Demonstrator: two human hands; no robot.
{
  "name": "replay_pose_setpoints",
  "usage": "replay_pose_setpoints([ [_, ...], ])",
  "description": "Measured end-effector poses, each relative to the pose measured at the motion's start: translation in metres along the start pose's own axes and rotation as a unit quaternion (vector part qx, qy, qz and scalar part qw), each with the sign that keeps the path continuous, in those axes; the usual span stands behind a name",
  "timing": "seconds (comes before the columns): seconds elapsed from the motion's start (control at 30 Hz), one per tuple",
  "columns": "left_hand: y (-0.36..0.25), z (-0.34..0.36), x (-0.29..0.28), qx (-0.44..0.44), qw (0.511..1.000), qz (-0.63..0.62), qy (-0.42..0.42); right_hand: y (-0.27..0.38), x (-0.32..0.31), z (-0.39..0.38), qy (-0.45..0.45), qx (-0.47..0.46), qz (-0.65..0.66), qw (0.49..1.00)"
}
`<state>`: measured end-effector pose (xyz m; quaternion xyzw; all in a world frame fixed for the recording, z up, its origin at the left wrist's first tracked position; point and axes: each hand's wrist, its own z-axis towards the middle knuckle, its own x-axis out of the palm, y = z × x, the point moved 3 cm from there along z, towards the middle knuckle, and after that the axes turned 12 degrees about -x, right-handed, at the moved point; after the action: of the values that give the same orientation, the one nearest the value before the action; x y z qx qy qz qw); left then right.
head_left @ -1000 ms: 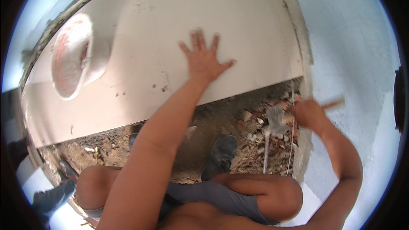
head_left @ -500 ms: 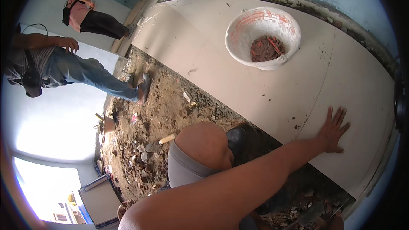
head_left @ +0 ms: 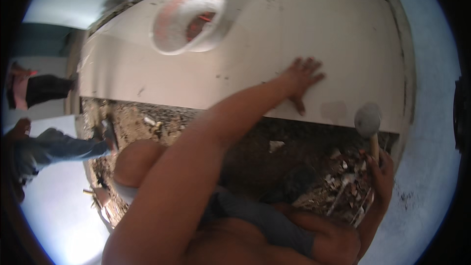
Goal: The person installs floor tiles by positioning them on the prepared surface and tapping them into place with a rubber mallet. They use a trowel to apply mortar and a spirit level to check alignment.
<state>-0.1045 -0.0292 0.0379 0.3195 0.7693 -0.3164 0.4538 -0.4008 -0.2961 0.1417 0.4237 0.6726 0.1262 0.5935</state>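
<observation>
My left hand is open, fingers spread on the large pale tile surface, near its edge over the dirt. At the right, my right hand grips the wooden handle of a mallet; its grey head is raised in front of the tile's edge beside the blue wall. A white bucket, smeared red inside and holding dark red pieces, stands on the tile at the upper left. Below the tile, loose dirt and rubble show around my bent legs.
At the left stand two people, seen by jeans and dark trousers. A pale blue wall rises along the right, with another at the upper left. A narrow rough strip borders the tile along the walls.
The view has swung left and back rightward. The mallet head, low over the rubble one second ago, now stands upright, higher, at the tile's edge. My left hand remains spread on the tile.
</observation>
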Motion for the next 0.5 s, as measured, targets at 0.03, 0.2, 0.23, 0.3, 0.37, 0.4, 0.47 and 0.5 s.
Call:
replay_pose_setpoints([
  [0.03, -0.002, -0.003, -0.013, -0.009, 1.0, 0.012, 0.007, 0.013, 0.002, 0.0, 0.0, 0.041, 0.051, 0.998],
  [0.2, -0.022, 0.006, -0.009, -0.022, 0.999, 0.04, 0.003, 0.021, 0.016, -0.018, -0.015, 0.11, 0.228, 0.967],
  [0.23, -0.023, 0.007, -0.008, -0.022, 0.999, 0.042, 0.006, 0.021, 0.021, -0.023, -0.017, 0.121, 0.24, 0.963],
  [0.3, -0.024, 0.005, -0.007, -0.027, 0.999, 0.037, 0.006, 0.018, 0.029, -0.026, -0.014, 0.121, 0.248, 0.961],
  [0.37, -0.022, 0.004, -0.005, -0.031, 0.999, 0.029, 0.001, 0.015, 0.04, -0.025, -0.006, 0.1, 0.243, 0.965],
  [0.4, -0.022, 0.003, -0.005, -0.036, 0.999, 0.027, -0.003, 0.016, 0.041, -0.024, 0.005, 0.102, 0.239, 0.966],
  [0.47, -0.023, 0.002, -0.001, -0.047, 0.999, 0.023, -0.012, 0.02, 0.044, -0.022, 0.029, 0.106, 0.229, 0.967],
  [0.5, -0.023, 0.002, 0.0, -0.048, 0.999, 0.018, -0.014, 0.021, 0.045, -0.022, 0.037, 0.109, 0.228, 0.967],
])
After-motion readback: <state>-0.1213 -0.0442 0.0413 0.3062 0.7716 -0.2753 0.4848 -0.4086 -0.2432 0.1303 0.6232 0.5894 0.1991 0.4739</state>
